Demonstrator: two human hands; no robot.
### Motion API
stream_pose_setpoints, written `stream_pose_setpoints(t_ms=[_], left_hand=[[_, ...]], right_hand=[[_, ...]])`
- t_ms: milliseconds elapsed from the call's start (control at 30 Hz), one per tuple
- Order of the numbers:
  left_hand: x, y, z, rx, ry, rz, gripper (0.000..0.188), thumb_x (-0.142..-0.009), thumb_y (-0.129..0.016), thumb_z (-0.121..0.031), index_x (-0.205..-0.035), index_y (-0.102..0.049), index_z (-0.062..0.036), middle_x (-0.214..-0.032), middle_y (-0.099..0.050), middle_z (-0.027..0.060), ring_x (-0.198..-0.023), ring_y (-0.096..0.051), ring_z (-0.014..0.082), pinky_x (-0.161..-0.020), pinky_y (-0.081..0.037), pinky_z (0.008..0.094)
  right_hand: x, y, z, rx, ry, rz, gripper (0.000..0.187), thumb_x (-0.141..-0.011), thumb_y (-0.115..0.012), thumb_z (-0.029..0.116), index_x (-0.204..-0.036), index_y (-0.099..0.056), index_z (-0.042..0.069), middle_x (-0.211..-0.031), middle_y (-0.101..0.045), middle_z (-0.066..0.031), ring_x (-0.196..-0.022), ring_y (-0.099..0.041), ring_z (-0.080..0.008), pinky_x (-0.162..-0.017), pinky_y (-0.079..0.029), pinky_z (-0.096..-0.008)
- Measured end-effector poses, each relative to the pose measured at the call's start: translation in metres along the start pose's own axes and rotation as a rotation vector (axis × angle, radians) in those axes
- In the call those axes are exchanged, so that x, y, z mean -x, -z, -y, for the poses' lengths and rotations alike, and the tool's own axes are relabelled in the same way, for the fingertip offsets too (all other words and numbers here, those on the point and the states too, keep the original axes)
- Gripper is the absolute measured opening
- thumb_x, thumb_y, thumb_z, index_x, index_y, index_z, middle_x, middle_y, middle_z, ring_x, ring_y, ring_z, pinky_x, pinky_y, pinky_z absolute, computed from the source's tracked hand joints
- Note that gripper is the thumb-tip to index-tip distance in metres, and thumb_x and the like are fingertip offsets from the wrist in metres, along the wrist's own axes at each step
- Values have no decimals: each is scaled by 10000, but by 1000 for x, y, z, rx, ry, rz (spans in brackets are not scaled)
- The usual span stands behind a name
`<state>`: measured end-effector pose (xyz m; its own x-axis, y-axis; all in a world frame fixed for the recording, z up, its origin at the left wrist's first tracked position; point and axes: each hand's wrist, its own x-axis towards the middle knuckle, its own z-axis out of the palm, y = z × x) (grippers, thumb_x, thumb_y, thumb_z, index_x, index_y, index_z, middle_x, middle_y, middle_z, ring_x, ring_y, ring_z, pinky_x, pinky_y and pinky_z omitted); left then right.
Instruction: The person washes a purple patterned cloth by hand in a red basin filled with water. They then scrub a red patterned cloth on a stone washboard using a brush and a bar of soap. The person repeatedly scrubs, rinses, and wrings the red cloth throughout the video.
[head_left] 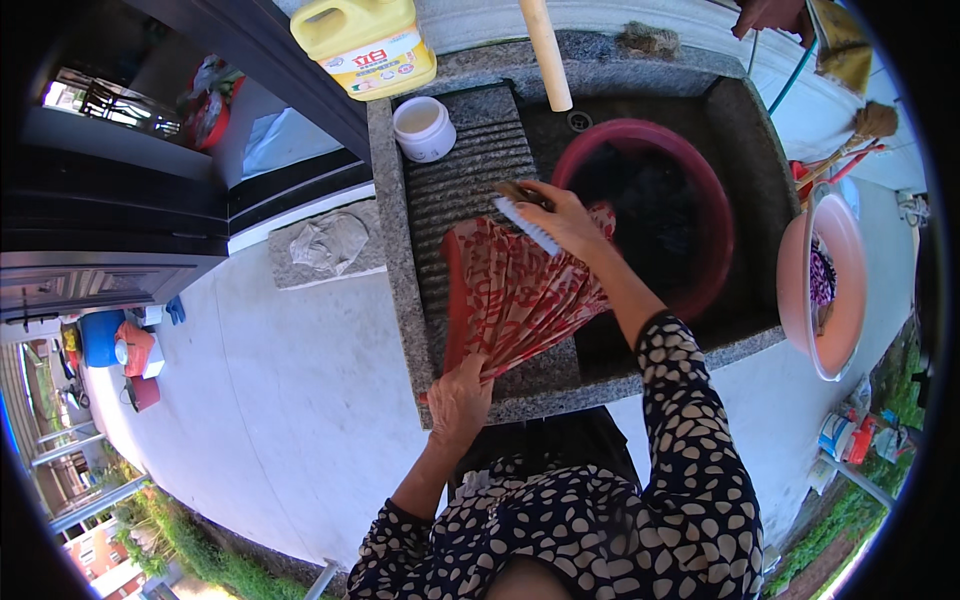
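Note:
A red garment with a pale pattern (525,285) lies stretched over the ridged stone washboard (465,165) of a stone sink (392,250). At the sink's front edge, my left hand (461,398) is closed on the garment's near corner. My right hand (568,222) grips a scrub brush (527,226) with white bristles and a brownish back, over the far part of the cloth. Part of the garment reaches the rim of a dark red basin (722,215), which holds dark water and stands in the sink to the right of my right hand.
A white tub (424,130) sits at the washboard's far left, with a yellow detergent jug (365,50) behind it. A pale pipe (545,55) juts over the sink. To the right is a pink basin (795,270) with clothes inside; a crumpled cloth (328,243) lies on a slab at left.

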<state>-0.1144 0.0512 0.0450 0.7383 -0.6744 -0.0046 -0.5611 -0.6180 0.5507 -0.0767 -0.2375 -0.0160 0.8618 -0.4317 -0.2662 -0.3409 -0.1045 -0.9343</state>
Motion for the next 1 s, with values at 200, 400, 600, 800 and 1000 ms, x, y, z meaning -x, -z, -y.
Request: stream_pose_setpoints(t_ms=[200,400,600,800,1000], left_hand=[[-39,2,-1,191,-255,-309,187,-806,-694,-48,-928,-560,-3,-772,-617,109,-641,-576,257,-608,-480,359],[-37,-22,-4,750,209,12,86,-904,-588,-27,-942,-513,-6,-738,-574,82,-669,-514,100,-590,-434,269],[-29,-19,-2,809,282,-8,169,-792,-662,46,-876,-525,-6,-763,-594,98,-676,-581,131,-590,-469,279],[5,-6,-9,398,-123,236,201,-737,-739,-82,-740,-541,-47,-567,-572,87,-537,-601,297,-533,-481,357],[1,4,-6,290,405,148,330,-852,-685,-343,-883,-565,-37,-599,-622,127,-559,-630,347,-526,-474,439]], right_hand=[[103,55,-12,-576,-223,372,748,-775,-741,297,-1388,-442,-7,-1156,-608,-107,-1006,-601,-178,-848,-496,-296],[142,3,28,-401,-19,517,809,-709,-679,214,-1457,-380,135,-1362,-506,-156,-1241,-496,-270,-1063,-377,-380],[142,21,38,-202,-92,687,835,-675,-663,234,-1452,-386,105,-1366,-506,-146,-1243,-496,-260,-1054,-377,-381],[131,29,16,32,76,912,784,-674,-695,269,-1401,-460,97,-1326,-525,-137,-1209,-512,-295,-1042,-401,-407],[15,1,0,631,555,-89,618,-711,-732,157,-1291,-525,115,-1241,-519,-102,-1006,-587,-336,-784,-521,-418]])
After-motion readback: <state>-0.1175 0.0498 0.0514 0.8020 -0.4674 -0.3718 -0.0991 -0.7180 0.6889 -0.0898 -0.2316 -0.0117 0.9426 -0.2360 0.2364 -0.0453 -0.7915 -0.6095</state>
